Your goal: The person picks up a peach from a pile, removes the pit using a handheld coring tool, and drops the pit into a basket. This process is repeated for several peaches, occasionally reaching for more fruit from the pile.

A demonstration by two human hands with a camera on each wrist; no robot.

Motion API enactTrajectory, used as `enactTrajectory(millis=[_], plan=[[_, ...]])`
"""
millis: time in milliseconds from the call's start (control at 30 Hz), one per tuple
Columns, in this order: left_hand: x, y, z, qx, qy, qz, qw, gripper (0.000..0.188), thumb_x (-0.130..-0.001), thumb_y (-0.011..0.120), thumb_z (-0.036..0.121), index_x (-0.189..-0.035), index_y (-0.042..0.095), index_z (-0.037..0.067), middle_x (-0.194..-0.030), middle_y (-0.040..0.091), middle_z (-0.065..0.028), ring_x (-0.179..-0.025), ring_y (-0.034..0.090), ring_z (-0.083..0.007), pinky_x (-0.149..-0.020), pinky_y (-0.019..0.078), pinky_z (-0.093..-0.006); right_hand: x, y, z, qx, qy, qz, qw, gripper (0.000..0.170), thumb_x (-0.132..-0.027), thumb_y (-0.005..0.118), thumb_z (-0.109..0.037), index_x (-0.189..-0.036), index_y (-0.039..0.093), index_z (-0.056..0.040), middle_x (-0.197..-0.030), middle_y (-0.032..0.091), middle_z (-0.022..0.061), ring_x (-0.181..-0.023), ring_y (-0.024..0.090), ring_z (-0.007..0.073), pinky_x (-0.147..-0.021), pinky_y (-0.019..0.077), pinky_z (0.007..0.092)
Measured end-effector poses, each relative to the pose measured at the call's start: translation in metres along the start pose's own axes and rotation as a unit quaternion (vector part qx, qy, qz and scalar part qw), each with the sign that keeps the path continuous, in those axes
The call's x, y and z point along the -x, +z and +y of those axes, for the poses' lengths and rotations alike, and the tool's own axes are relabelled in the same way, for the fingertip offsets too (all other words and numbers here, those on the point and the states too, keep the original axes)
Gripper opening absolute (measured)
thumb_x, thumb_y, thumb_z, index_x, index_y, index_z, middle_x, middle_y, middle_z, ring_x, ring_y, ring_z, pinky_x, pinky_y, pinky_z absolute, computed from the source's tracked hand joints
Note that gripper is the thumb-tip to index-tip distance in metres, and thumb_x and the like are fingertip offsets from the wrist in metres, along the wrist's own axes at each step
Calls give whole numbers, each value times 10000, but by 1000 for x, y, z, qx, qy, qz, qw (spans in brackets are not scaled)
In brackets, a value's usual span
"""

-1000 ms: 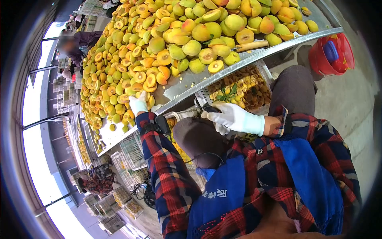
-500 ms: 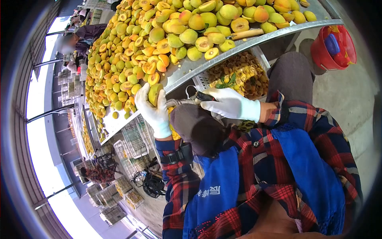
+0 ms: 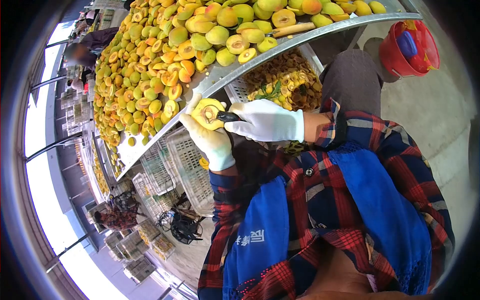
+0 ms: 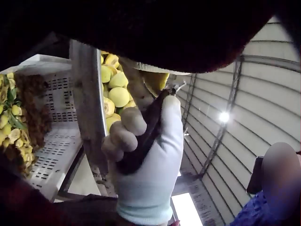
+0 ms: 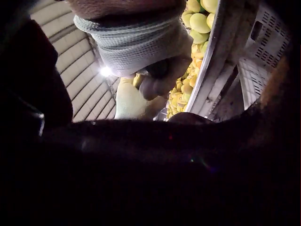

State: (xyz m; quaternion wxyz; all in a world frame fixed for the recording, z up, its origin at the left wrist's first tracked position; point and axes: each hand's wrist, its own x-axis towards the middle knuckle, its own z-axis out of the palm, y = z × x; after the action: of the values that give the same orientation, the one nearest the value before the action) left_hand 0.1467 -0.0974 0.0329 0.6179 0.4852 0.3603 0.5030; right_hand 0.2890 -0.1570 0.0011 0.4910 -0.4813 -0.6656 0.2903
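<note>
Over the lap, my gloved left hand [image 3: 214, 144] holds a yellow peach half [image 3: 204, 111], its cut face turned up with the pit hollow at the middle. My gloved right hand [image 3: 272, 121] grips a small tool by its black handle [image 3: 229, 116], its end right at the cut face. In the left wrist view, the right hand's fingers curl round the dark handle [image 4: 149, 136], and a thin metal tip [image 4: 179, 86] sticks out beside the peach half. The right wrist view is largely blocked by dark cloth.
A metal-edged table [image 3: 295, 43] bears a big heap of halved peaches [image 3: 150, 60]; a wooden-handled tool [image 3: 294, 30] lies near its edge. Below stands a crate of pits and scraps [image 3: 280, 82]. A red bucket [image 3: 395, 57] is at the right, empty-looking crates [image 3: 187, 165] at the left.
My left hand has come back from the heap with a peach half and moved to the right hand. The black-handled tool now meets the fruit's cut face.
</note>
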Motion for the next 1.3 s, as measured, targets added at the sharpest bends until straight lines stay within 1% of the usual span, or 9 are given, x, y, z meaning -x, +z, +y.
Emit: enactTrajectory(millis=[267, 367, 433, 567, 667, 867, 967, 1200, 1300], plan=[[-1, 16, -11, -284, 128, 102, 945, 474, -1043, 330, 393, -1140, 540, -20, -1117, 597, -140, -958, 603, -202, -857, 501, -324, -4, -11, -10, -124, 124, -97, 980, 371, -979, 489, -384, -914, 533, -21, -618, 585, 109, -510, 611, 230, -484, 489, 350], [-4, 11, -15, -393, 158, 123, 897, 641, -1041, 264, 481, -1113, 605, -57, -998, 641, -119, -856, 603, -157, -786, 496, -272, -8, -26, -23, -275, 299, -188, 894, 474, -966, 488, -442, -860, 545, 17, -607, 593, 113, -488, 602, 209, -444, 473, 341], [-5, 6, -12, -359, 132, 105, 918, 631, -1042, 266, 467, -1102, 612, -58, -957, 644, -118, -830, 603, -159, -765, 494, -274, -10, -29, -14, -335, 316, -270, 845, 423, -979, 456, -452, -921, 539, -41, -606, 559, 38, -473, 544, 112, -409, 464, 260], [-3, 4, 9, -368, 8, 14, 930, 583, -1045, 277, 407, -1078, 616, -65, -892, 648, -123, -769, 600, -165, -727, 494, -280, -16, -41, -12, -242, 331, -323, 853, 444, -974, 465, -464, -886, 557, -38, -580, 535, 37, -428, 498, 105, -373, 419, 261], [-3, 5, -4, -344, 83, 63, 933, 563, -1039, 291, 391, -1049, 619, -67, -864, 650, -127, -745, 597, -172, -713, 493, -278, -12, -37, -14, -369, 365, -316, 794, 462, -970, 471, -475, -868, 559, -33, -579, 535, 38, -414, 479, 102, -358, 401, 266], [-1, 3, 3, -302, 45, 66, 950, 524, -1042, 312, 383, -1007, 626, -36, -898, 646, -118, -779, 592, -152, -708, 486, -279, -11, -41, -14, -332, 345, -310, 821, 472, -979, 458, -465, -862, 570, -21, -533, 505, 29, -410, 484, 109, -367, 418, 263], [-6, -7, 12, -409, -40, -97, 907, 619, -1024, 328, 483, -982, 651, -43, -803, 667, -107, -697, 604, -152, -675, 496, -268, -9, -43, -4, -272, 329, -394, 814, 519, -965, 448, -493, -908, 592, 2, -570, 534, 37, -436, 510, 130, -424, 453, 283], [-5, 2, 8, -202, -55, -17, 978, 635, -1008, 352, 522, -1007, 621, -53, -848, 684, -175, -717, 630, -192, -684, 513, -290, 5, -27, 1, -594, 377, -345, 621, 485, -998, 419, -485, -903, 610, -49, -518, 426, -28, -371, 355, 79, -339, 299, 235], [3, 11, 1, -61, -69, 51, 994, 621, -999, 358, 541, -1071, 588, -31, -906, 676, -175, -727, 632, -210, -666, 526, -301, 5, -24, -3, -587, 354, -318, 656, 476, -1004, 413, -471, -891, 611, -53, -500, 432, -24, -365, 384, 90, -340, 318, 235]])
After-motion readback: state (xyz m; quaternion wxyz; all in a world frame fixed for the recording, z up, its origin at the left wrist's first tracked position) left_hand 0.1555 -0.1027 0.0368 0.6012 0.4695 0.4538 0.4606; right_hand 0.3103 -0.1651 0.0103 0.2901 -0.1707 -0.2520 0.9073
